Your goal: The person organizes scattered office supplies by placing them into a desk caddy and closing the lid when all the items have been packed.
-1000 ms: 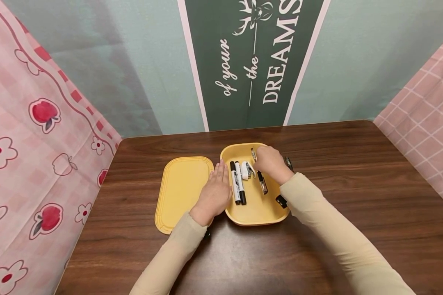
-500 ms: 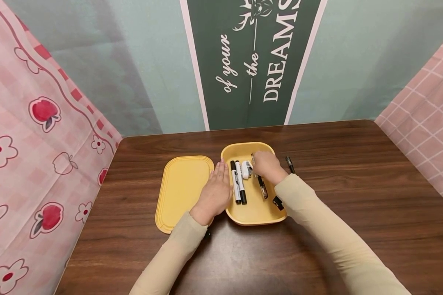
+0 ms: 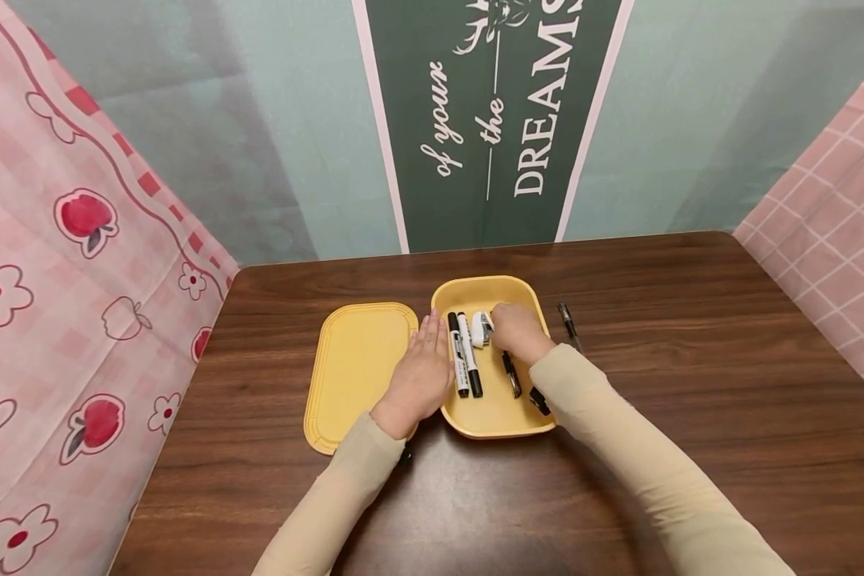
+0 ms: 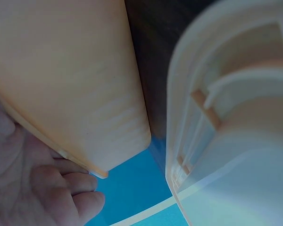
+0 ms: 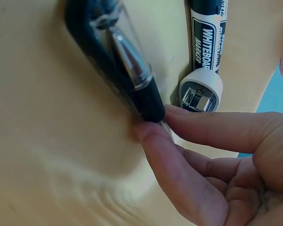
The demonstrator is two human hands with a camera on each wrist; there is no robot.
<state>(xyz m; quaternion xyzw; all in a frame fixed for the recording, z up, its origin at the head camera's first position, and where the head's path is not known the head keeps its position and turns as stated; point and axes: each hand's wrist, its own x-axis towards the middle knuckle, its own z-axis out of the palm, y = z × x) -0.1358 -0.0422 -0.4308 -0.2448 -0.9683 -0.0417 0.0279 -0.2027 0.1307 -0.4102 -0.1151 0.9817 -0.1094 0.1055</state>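
A yellow box [image 3: 499, 420] stands on the table. My left hand [image 3: 423, 370] rests along its left rim with straight fingers; in the left wrist view, the fingertips [image 4: 87, 200] show right by the rim. Inside the box, my right hand [image 3: 522, 332] pinches a black pen [image 3: 511, 374] between thumb and index finger. The right wrist view shows the pen's clear cap and metal tip [image 5: 128, 56] beyond the fingers. Left of it lie a small white stapler-like object [image 3: 481, 329] with metal parts and two whiteboard markers [image 3: 458, 356], side by side.
The yellow lid [image 3: 360, 368] lies flat left of the box. Another black pen [image 3: 568, 320] lies on the table to the right, partly behind the right sleeve. A black object [image 3: 539, 401] sits in the box's right side, partly covered by the sleeve.
My right hand has moved slightly left and toward me inside the box, and the pen has shifted with it, now more upright in view. The left hand has stayed at the rim.
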